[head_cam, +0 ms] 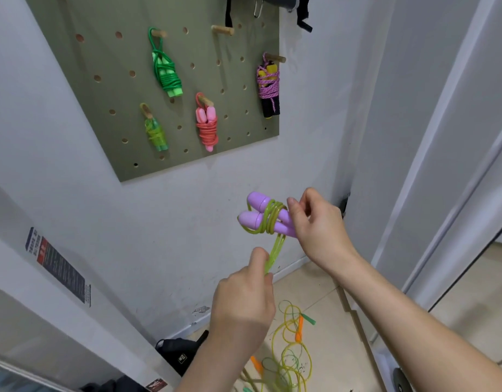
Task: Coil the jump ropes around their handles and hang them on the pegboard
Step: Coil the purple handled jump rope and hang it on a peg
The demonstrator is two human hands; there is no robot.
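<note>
While my right hand [319, 233] clamps the two purple handles [258, 215] just below the lower right corner of the pegboard [117, 91], my left hand [244, 298] pinches a doubled strand of the yellow-green rope [272, 219] wound round them. Four coiled jump ropes [207, 125] hang from pegs across the pegboard, the green one [166, 75] uppermost, and a loose rope with orange handles [299, 332] lies on the floor [329, 292].
</note>
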